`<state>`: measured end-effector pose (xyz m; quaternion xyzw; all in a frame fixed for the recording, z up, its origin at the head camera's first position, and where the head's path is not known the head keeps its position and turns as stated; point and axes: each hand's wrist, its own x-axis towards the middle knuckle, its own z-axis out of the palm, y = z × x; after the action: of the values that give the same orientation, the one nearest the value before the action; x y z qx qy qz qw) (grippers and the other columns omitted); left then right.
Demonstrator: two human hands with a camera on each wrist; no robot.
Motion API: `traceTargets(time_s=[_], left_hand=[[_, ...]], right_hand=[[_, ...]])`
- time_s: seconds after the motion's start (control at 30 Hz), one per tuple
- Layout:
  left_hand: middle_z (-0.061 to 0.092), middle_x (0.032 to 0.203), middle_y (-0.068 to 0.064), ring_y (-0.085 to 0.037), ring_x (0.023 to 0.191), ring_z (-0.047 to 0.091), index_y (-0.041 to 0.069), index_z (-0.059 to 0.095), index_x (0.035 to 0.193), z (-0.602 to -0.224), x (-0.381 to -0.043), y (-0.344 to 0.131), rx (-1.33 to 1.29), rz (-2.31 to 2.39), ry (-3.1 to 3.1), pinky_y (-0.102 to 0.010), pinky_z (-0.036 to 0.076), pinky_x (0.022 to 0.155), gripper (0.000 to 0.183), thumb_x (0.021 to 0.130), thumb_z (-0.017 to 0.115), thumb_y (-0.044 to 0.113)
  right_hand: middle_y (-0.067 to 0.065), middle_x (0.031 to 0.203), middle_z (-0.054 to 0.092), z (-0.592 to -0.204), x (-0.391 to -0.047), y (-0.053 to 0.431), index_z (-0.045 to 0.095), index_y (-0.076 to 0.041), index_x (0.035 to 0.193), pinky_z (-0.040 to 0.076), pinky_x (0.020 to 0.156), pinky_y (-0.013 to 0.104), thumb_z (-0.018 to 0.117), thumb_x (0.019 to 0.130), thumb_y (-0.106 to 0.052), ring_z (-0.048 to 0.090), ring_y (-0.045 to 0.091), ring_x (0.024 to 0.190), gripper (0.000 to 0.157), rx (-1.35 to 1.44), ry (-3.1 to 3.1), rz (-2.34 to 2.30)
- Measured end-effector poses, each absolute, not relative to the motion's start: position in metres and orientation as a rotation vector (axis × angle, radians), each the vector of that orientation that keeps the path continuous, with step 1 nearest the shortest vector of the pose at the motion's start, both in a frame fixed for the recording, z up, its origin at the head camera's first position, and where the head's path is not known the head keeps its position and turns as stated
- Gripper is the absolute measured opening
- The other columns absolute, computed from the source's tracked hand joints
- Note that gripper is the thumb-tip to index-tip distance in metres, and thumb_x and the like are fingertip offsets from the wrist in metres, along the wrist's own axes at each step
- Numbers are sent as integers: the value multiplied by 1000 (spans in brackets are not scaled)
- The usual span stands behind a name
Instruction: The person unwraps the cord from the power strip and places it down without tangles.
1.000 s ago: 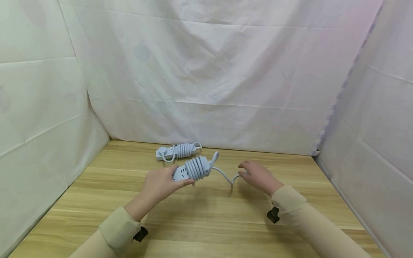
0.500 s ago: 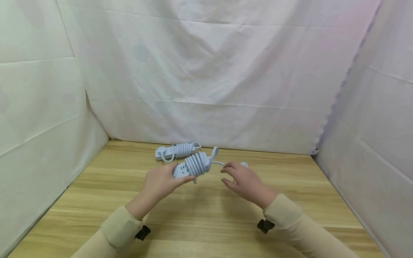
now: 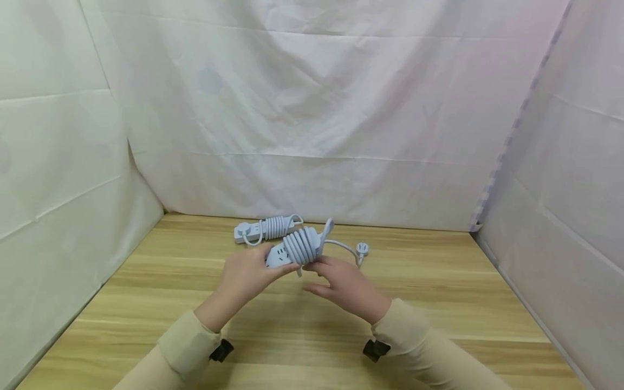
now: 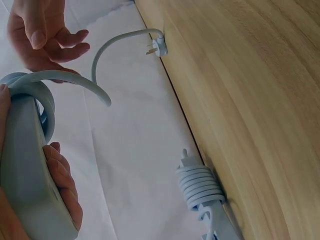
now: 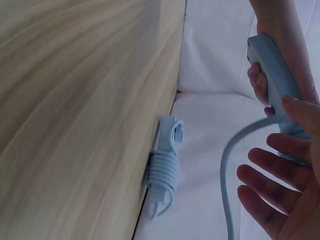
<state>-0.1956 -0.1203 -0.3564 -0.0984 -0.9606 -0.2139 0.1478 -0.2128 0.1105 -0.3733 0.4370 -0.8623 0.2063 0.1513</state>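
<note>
My left hand (image 3: pixel 245 275) grips a pale blue power strip (image 3: pixel 278 257) by its socket end, thumb along the near side. Its cord (image 3: pixel 300 246) is wound in several turns round the far end, and one loop sticks up past it. From there a loose length runs right to a three-pin plug (image 3: pixel 362 248), which touches the table in the left wrist view. Right beside the wound end is my right hand (image 3: pixel 350 285), fingers spread and loosely bent. In the right wrist view its thumb (image 5: pixel 300 111) overlaps the strip, while the loose cord (image 5: pixel 226 175) passes its fingertips.
A second power strip (image 3: pixel 255 232), its cord wrapped and its plug at the left end, lies behind the held one near the table's back edge. White cloth (image 3: pixel 312 108) hangs behind and at both sides of the wooden table (image 3: pixel 439 303).
My right hand has moved left from the loose cord's plug end to the wound end, leaving the plug behind. My left hand keeps its hold on the strip, shifting slightly right.
</note>
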Motion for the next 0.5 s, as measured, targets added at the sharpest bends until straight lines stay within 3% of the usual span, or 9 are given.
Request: traceTargets(time_s=[0.33, 0.5], left_hand=[[50, 59, 6, -13, 48, 45, 15, 63, 91, -357, -194, -120, -302, -583, -2764, -31, 34, 43, 66, 73, 60, 78], [49, 60, 6, -13, 49, 44, 17, 64, 114, -355, -194, -120, -343, -544, -2789, -31, 33, 43, 71, 71, 67, 74]], right_hand=[[0, 99, 68, -380, -210, 99, 72, -11, 102, 52, 75, 27, 75, 87, -21, 64, 13, 88, 18, 1250, -2318, 666], [-1, 93, 69, -382, -211, 98, 72, -11, 94, 51, 72, 26, 73, 89, -19, 64, 12, 84, 10, 1258, -2290, 663]])
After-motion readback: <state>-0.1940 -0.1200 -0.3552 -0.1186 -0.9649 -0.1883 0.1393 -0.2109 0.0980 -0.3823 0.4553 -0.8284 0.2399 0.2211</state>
